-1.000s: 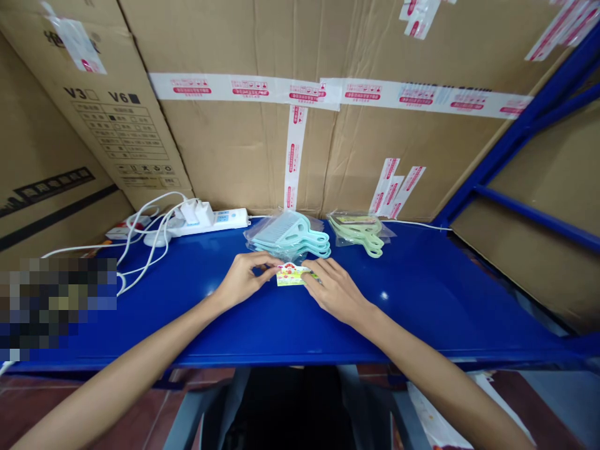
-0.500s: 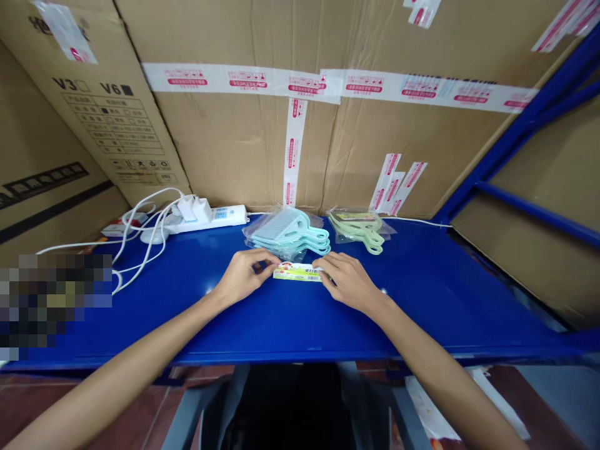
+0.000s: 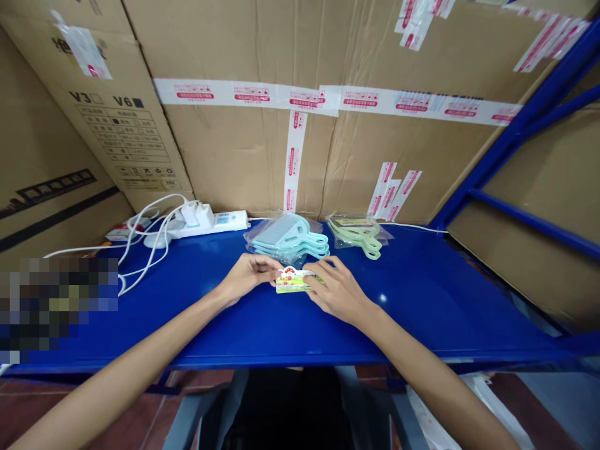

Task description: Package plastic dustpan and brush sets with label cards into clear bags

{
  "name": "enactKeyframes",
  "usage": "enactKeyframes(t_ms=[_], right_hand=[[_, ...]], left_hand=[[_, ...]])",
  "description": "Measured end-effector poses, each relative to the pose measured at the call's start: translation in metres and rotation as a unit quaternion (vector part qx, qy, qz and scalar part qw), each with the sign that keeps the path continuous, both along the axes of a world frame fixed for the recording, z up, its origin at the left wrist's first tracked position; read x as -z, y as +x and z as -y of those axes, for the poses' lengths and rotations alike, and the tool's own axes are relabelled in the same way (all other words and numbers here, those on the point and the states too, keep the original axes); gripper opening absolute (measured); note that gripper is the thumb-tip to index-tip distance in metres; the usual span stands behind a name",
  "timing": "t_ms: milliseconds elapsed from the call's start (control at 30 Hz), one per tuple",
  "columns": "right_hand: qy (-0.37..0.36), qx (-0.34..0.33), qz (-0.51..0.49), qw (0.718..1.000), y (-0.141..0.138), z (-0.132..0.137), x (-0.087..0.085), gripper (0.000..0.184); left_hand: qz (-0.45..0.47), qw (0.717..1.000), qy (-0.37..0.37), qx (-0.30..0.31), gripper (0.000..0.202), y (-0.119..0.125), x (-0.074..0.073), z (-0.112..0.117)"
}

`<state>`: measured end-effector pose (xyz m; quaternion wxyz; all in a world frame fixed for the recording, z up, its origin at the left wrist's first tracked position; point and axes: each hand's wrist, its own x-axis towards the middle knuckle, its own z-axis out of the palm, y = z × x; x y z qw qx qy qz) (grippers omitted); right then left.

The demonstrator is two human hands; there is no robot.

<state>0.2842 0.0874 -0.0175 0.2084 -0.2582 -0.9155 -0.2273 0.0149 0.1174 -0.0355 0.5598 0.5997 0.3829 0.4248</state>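
Over the blue shelf [image 3: 422, 300], both hands pinch a small printed paper card [image 3: 291, 281], white and green with red marks, folded along its top. My left hand [image 3: 248, 277] grips its left end with closed fingertips. My right hand [image 3: 335, 290] holds its right end, fingers curled over it. Just behind the card lies a pile of light-blue plastic combs in clear bags [image 3: 288, 237]. A smaller pile of pale-green bagged combs [image 3: 359, 230] lies to the right of it.
A white power strip [image 3: 210, 220] with plugs and loose white cables [image 3: 145, 240] lies at the back left. Taped cardboard boxes [image 3: 300, 125] wall off the back and left. A blue rack post [image 3: 497, 150] slants at the right. A blurred patch covers the left edge.
The card, stretched out flat between the hands half a second ago, is now folded and lifted a little. My hands have drawn closer together.
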Motion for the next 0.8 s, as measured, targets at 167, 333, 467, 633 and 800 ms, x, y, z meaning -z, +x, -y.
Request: enactKeyframes(t_ms=[167, 333, 467, 633, 800], right_hand=[[-0.089, 0.001, -0.052, 0.995, 0.001, 0.006, 0.002, 0.018], [-0.081, 0.076, -0.056, 0.992, 0.015, 0.028, -0.01, 0.013], [-0.042, 0.26, -0.095, 0.96, 0.072, 0.053, -0.027, 0.031], [-0.113, 0.512, -0.046, 0.85, 0.132, 0.054, -0.027, 0.036], [-0.177, 0.544, 0.012, 0.82, 0.132, 0.043, -0.017, 0.038]], left_hand=[[0.001, 0.999, -0.021, 0.025, 0.041, 0.002, 0.002, 0.001], [-0.005, 0.998, -0.006, 0.058, 0.045, 0.002, 0.001, 0.003], [-0.009, 0.999, 0.003, 0.043, 0.046, 0.0, 0.003, -0.001], [-0.016, 0.999, 0.006, 0.046, 0.048, 0.0, 0.009, -0.005], [-0.044, 0.997, 0.042, 0.042, 0.046, -0.002, 0.012, -0.007]])
